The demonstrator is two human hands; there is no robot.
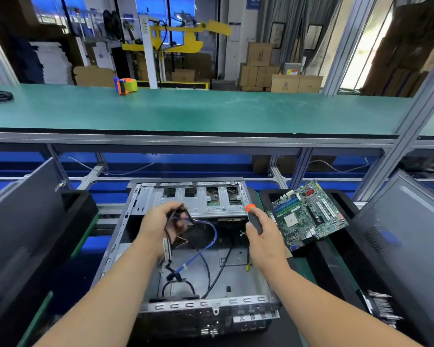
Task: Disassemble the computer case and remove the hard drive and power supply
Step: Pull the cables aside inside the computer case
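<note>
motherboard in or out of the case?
Out. The motherboard lies in the black tray right of the computer case, whose floor shows bare metal and loose cables.

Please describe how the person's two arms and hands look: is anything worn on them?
Both forearms are bare as far as the frame shows, with no sleeves visible. The left hand and right hand wear no gloves. No watch, ring or wrist strap is visible.

We count 1 open grey metal computer case [186, 251], 1 green motherboard [308, 216] lying outside it, 2 dark grey case side panels [23, 234] [406, 236], 1 per side. 2 hands: left [161, 221], right [263, 236]. 1 black-handled screwdriver w/ orange cap [253, 219]. 1 blue cable [208, 236], several black ones, no. unclear. 1 orange tape dispenser [126, 85] on the green shelf.
</note>
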